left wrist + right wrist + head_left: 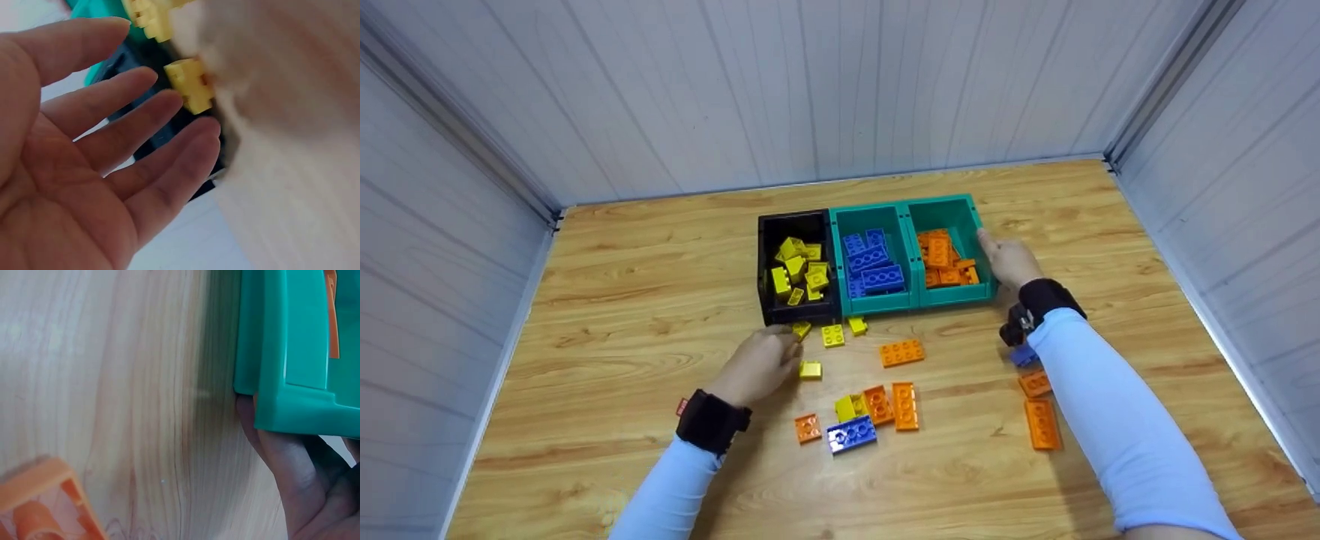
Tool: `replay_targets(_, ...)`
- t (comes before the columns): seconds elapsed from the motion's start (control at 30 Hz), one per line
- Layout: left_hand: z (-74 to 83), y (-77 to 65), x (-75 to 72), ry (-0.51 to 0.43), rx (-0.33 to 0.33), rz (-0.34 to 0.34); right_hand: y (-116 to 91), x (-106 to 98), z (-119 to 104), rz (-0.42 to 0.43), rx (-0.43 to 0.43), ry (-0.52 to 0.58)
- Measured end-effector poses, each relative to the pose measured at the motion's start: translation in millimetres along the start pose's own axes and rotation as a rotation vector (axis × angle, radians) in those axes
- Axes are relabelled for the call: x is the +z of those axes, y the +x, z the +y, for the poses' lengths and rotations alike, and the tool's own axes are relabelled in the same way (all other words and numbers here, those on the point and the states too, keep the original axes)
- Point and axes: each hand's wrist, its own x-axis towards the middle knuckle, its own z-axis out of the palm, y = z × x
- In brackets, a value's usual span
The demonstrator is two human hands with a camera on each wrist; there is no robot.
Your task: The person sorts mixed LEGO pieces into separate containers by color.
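Observation:
My left hand [761,364] is just in front of the black bin [799,315], its fingers relaxed and spread apart in the left wrist view. Close to its fingertips lies a yellow toy building brick [191,84], with no finger curled round it. At the right end of the row, my right hand [1011,261] touches the outer side of a teal bin [956,298] that contains orange bricks [941,255]. The wall hides part of those fingers in the right wrist view. Between these bins, another teal bin [877,304] contains blue bricks [870,259]; yellow bricks [802,266] fill the black one.
Loose yellow bricks [832,335] lie before the bins. Nearer are an orange brick [901,352], a blue brick [852,434] and a mixed cluster. Other orange bricks [1042,424] and a partly hidden blue brick [1023,355] lie by the right forearm. Pale panels [840,90] enclose the tabletop.

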Motion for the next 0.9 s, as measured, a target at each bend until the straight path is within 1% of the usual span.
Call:
replay_targets(0.1,-1.2,-0.8,5.7,0.039,-0.014,-0.003,1,0,1,0.005,-0.004,0.0)
replay_targets(0.3,4.2,-4.9,9.2,0.134,-0.025,0.005,0,1,2,0.01,-0.054,-0.019)
replay_targets(0.43,6.5,-7.6,10.3,0.12,-0.049,-0.014,-1,0,2,0.007,-0.06,-0.024)
replay_targets(0.5,5.9,-9.0,10.9,0.126,-0.054,-0.008,-1,0,2,0.007,-0.059,-0.018)
replay_targets(0.6,3.6,-11.0,11.5,0.157,-0.071,0.041,-1,1,2,0.012,-0.061,-0.01)
replay_targets(0.67,1.0,-11.1,11.5,0.186,-0.097,0.096,-1,1,2,0.016,-0.06,-0.009)
replay_targets(0.73,-1.3,-10.2,11.0,0.196,-0.13,0.143,-1,1,2,0.019,-0.06,-0.013)
replay_targets(0.83,-4.4,-6.2,10.2,0.195,-0.169,0.167,0,2,2,0.019,-0.054,-0.01)
replay_targets(0.9,-5.0,-3.1,9.7,0.185,-0.188,0.163,0,2,1,0.022,-0.052,-0.005)
